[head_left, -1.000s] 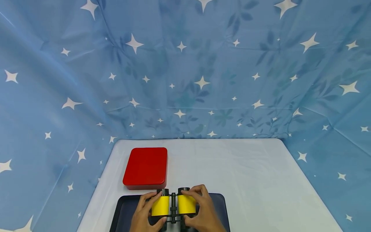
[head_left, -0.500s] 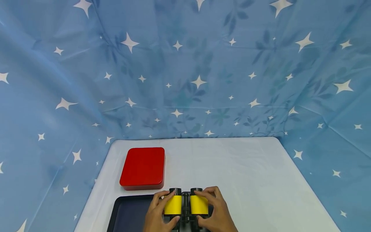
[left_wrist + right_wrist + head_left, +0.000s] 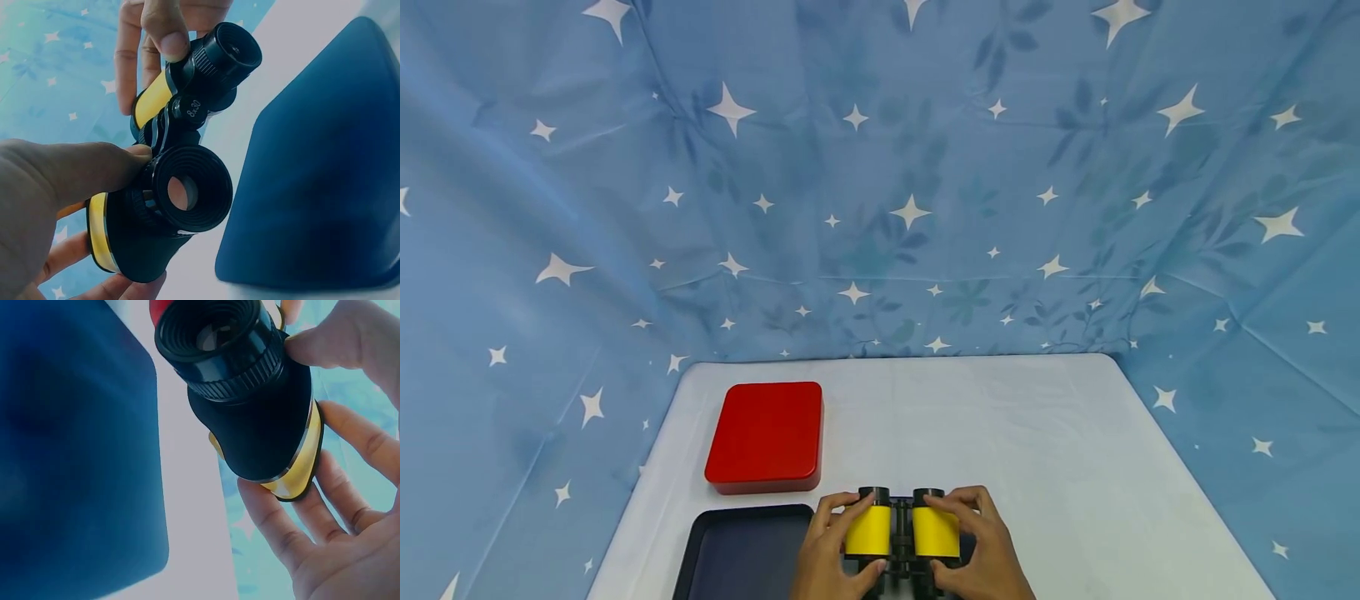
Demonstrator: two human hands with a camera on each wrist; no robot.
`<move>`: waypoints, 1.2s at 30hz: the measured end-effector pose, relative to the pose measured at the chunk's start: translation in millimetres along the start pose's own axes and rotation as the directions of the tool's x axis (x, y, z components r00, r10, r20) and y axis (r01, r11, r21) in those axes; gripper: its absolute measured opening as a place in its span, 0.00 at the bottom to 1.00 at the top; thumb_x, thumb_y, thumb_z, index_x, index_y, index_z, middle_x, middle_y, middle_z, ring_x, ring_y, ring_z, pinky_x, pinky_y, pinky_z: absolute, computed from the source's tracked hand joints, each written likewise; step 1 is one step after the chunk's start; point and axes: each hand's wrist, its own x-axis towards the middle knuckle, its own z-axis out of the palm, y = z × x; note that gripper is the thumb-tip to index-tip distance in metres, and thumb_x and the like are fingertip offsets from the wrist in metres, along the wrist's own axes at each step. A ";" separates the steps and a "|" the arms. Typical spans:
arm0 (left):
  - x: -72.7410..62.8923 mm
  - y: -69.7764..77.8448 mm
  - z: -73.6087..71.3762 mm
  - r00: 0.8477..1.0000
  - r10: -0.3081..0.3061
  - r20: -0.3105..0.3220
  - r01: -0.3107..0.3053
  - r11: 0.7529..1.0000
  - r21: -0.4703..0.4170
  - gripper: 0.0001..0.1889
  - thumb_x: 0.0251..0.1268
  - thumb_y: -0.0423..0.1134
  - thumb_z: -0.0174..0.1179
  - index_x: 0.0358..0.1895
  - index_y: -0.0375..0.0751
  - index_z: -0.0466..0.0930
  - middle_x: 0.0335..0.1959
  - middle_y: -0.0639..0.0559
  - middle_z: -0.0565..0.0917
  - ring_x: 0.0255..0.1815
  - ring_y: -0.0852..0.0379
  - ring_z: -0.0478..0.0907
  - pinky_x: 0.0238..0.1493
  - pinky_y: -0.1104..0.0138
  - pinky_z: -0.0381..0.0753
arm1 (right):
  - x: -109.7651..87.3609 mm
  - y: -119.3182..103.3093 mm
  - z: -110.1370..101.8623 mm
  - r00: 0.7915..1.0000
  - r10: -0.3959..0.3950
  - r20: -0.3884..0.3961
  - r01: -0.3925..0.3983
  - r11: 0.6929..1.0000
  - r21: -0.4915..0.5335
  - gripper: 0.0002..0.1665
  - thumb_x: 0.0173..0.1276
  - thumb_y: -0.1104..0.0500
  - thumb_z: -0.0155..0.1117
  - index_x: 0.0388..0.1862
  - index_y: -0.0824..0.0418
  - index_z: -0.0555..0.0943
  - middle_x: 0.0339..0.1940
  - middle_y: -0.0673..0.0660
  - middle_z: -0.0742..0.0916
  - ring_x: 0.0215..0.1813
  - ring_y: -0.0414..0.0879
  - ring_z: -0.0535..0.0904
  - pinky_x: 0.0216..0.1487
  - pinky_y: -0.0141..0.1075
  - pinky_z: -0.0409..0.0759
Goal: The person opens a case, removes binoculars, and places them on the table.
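Observation:
Both hands hold yellow-and-black binoculars [image 3: 936,533] above a dark blue tray [image 3: 748,558]. My left hand [image 3: 829,557] grips the left barrel, fingertips at its far end and thumb at the near end. On the right barrel, my right hand [image 3: 987,552] has a matching grip. In the left wrist view, the eyepieces of the binoculars [image 3: 140,240] face the camera, and "8x30" reads on the middle knob. The right wrist view shows one eyepiece of the binoculars [image 3: 250,434], with the thumb beside it and fingers round the yellow side. Part of the tray is hidden behind the binoculars and hands.
A red square box [image 3: 766,433] lies just beyond the tray on the white tabletop [image 3: 1000,425]. A blue curtain [image 3: 865,167] with white stars surrounds the table's back and sides.
Both hands have moved to the right with the binoculars, over the tray's right part. The view has turned slightly, so the box and tray appear a little further left.

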 end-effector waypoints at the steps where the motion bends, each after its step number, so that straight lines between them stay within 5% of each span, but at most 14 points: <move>1: 0.5 0.5 1.9 1.000 0.000 0.002 0.000 1.000 -0.008 0.38 0.52 0.40 0.83 0.70 0.52 0.82 0.65 0.44 0.75 0.47 0.55 0.79 0.38 0.71 0.83 | -0.3 0.7 -1.6 1.000 0.014 -0.001 -0.014 1.000 -0.002 0.44 0.41 0.66 0.89 0.60 0.41 0.88 0.51 0.50 0.77 0.49 0.42 0.77 0.46 0.42 0.88; 16: 4.2 9.8 24.0 0.997 -0.025 0.071 0.033 0.993 -0.113 0.38 0.52 0.42 0.83 0.71 0.53 0.81 0.67 0.41 0.73 0.52 0.51 0.78 0.46 0.71 0.86 | -6.6 8.7 -23.5 0.988 0.153 -0.004 -0.153 0.988 0.005 0.45 0.41 0.68 0.89 0.59 0.39 0.88 0.51 0.51 0.78 0.51 0.46 0.80 0.48 0.44 0.89; 23: 5.2 5.9 36.8 0.996 -0.046 0.079 0.054 0.993 -0.107 0.38 0.53 0.44 0.83 0.70 0.57 0.81 0.66 0.44 0.73 0.53 0.54 0.78 0.50 0.71 0.86 | -11.7 15.9 -29.7 0.992 0.127 -0.004 -0.127 0.992 -0.003 0.44 0.42 0.68 0.89 0.60 0.42 0.88 0.51 0.52 0.78 0.49 0.43 0.79 0.45 0.37 0.87; 36: 7.9 8.3 52.4 0.994 -0.047 0.096 0.056 0.993 -0.101 0.37 0.54 0.48 0.82 0.70 0.61 0.81 0.65 0.47 0.73 0.52 0.58 0.76 0.53 0.67 0.86 | -18.9 27.7 -41.6 0.997 0.083 0.002 -0.083 0.996 0.017 0.43 0.45 0.69 0.86 0.63 0.47 0.87 0.53 0.55 0.77 0.50 0.43 0.79 0.44 0.41 0.89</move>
